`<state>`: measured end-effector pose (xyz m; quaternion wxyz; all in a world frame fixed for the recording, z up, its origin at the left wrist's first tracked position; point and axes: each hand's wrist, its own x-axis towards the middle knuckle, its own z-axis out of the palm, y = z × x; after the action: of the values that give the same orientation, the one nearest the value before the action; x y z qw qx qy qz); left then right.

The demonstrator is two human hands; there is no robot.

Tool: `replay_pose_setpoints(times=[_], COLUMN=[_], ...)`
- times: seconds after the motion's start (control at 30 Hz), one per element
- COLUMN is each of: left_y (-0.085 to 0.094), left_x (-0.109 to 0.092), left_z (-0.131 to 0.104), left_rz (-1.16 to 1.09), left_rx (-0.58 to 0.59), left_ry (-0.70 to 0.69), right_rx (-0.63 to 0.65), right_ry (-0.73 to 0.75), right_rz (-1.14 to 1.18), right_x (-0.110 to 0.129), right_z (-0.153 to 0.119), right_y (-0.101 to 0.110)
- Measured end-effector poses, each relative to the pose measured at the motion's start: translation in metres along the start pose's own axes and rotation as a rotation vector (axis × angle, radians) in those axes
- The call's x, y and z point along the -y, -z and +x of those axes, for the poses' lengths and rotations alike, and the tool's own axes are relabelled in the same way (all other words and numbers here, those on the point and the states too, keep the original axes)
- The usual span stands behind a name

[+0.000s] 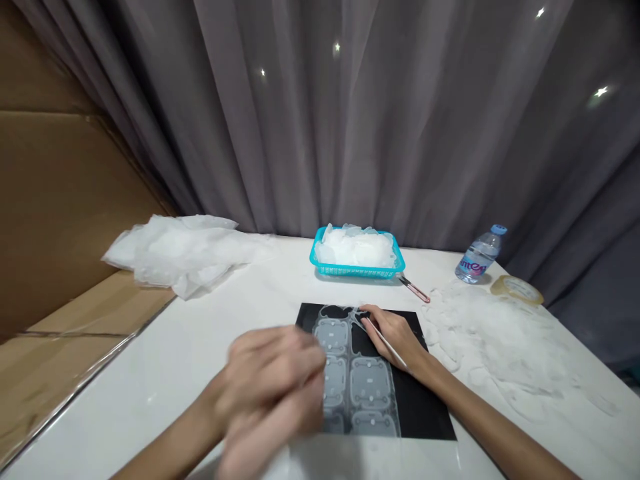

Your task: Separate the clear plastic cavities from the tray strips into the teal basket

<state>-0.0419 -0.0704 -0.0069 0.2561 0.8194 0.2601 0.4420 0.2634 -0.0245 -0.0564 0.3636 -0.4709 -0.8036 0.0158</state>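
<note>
Plastic sheet (371,381) lies ahead on a black mat (425,415), long axis pointing away, far end nearest the right hand (396,335), which pinches a thin white tool (387,343), while the left hand (280,380) curls, blurred, its grip impossible to tell.

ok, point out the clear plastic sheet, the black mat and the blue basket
Clear plastic sheet (370,383): head view, on a square panel in its right column.
Black mat (419,410): head view, on its bare lower right part.
Blue basket (358,270): head view, on its front rim.
</note>
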Motion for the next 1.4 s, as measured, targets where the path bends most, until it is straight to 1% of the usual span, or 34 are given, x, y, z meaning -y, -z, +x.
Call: replay_pose_setpoints(times=[0.07, 0.1, 0.13, 0.2, 0.27, 0.37, 0.5, 0.63, 0.7, 0.73, 0.77, 0.83, 0.9, 0.97, 1.03, 1.13, 1.23, 1.4], left_y=[-0.006, -0.009, -0.012, -0.015, -0.016, -0.014, -0.012, -0.012, -0.011, -0.011, -0.011, -0.011, -0.012, -0.013, -0.014, -0.013, -0.010, -0.006], left_x=[0.021, 0.029, 0.036, 0.043, 0.044, 0.044, 0.050, 0.056, 0.057, 0.057, 0.057, 0.057, 0.059, 0.062, 0.065, 0.066, 0.066, 0.065], left_z=[0.046, 0.063, 0.076, 0.088, 0.086, 0.073, 0.063, 0.062, 0.063, 0.063, 0.063, 0.062, 0.062, 0.061, 0.062, 0.064, 0.066, 0.065], left_rz=[0.075, 0.130, 0.201, 0.266, 0.258, 0.212, 0.177, 0.180, 0.185, 0.181, 0.174, 0.153, 0.136, 0.126, 0.119, 0.106, 0.092, 0.080], left_rx=[0.067, 0.119, 0.170, 0.300, 0.385, 0.473, 0.589, 0.627, 0.629, 0.631, 0.632, 0.635, 0.640, 0.637, 0.633, 0.637, 0.640, 0.653], left_ry=[-0.035, -0.043, -0.040, 0.000, 0.055, 0.120, 0.184, 0.213, 0.221, 0.226, 0.231, 0.239, 0.253, 0.273, 0.296, 0.305, 0.274, 0.260], right_rx=[0.004, 0.006, 0.007, 0.010, 0.012, 0.001, -0.061, -0.207, -0.266, -0.261, -0.224, -0.059, 0.115, 0.221, 0.266, 0.305, 0.306, 0.324], right_ry=[0.001, 0.001, 0.001, -0.001, -0.003, -0.003, -0.004, -0.058, -0.126, -0.167, -0.208, -0.277, -0.312, -0.319, -0.308, -0.273, -0.224, -0.150], right_rz=[-0.001, -0.002, -0.004, -0.009, -0.019, -0.037, -0.056, -0.070, 0.016, 0.099, 0.197, 0.389, 0.499, 0.562, 0.603, 0.662, 0.673, 0.618], right_x=[-0.001, -0.001, -0.001, 0.001, 0.002, 0.004, 0.003, 0.003, 0.008, 0.013, 0.019, 0.032, 0.043, 0.051, 0.052, 0.048, 0.044, 0.045], right_z=[-0.001, -0.001, -0.001, -0.001, -0.001, -0.001, -0.002, -0.006, -0.008, -0.008, -0.009, -0.007, -0.003, 0.004, 0.010, 0.013, 0.009, 0.001], right_y=[0.000, 0.000, 0.000, 0.001, 0.003, 0.004, 0.003, 0.005, 0.007, 0.008, 0.009, 0.010, 0.009, 0.006, 0.002, -0.004, -0.007, -0.009])
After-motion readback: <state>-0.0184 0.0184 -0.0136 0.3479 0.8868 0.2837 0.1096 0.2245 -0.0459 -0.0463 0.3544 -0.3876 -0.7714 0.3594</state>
